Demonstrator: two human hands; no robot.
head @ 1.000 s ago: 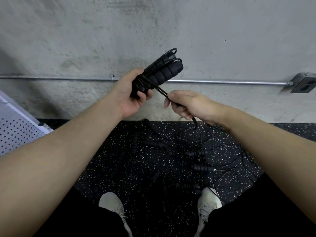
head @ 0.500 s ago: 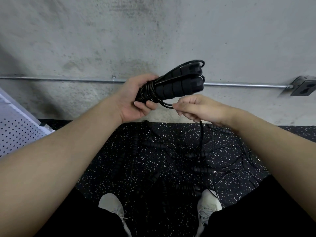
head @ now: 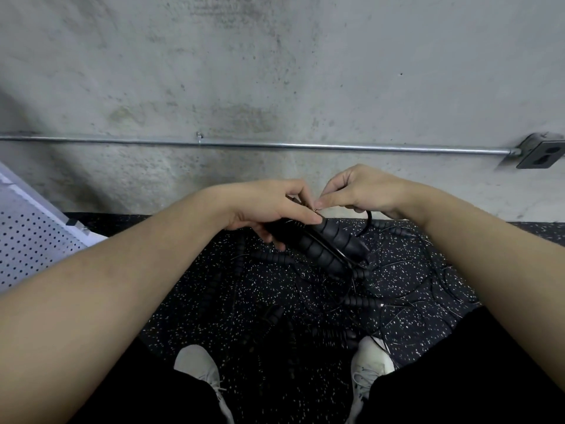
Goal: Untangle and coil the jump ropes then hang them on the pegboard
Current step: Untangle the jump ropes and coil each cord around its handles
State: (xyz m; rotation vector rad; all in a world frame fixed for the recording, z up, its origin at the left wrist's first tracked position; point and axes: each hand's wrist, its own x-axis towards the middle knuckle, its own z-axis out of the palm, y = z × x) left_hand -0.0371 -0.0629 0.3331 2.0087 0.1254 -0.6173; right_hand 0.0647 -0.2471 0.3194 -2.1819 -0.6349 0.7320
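Note:
My left hand [head: 269, 206] grips a coiled black jump rope [head: 324, 246] by the near end of its two ribbed foam handles, which point down and to the right. Cord is wrapped around the handles. My right hand [head: 357, 191] pinches the thin black cord just above the handles, fingertips close to my left thumb. A short loop of cord hangs below my right hand. Several more black jump ropes [head: 360, 301] lie tangled on the speckled floor between and ahead of my feet. A white pegboard [head: 27, 240] leans at the left edge.
A concrete wall stands straight ahead with a metal conduit [head: 275, 145] running across it to an outlet box [head: 541, 153] at the right. The black speckled rubber floor [head: 189, 295] spreads below. My white shoes [head: 198, 365] stand at the bottom.
Both hands dropped lower with the bundle. The handles swung from pointing up and right to pointing down and right. My right hand moved from under the bundle to above it, still pinching cord.

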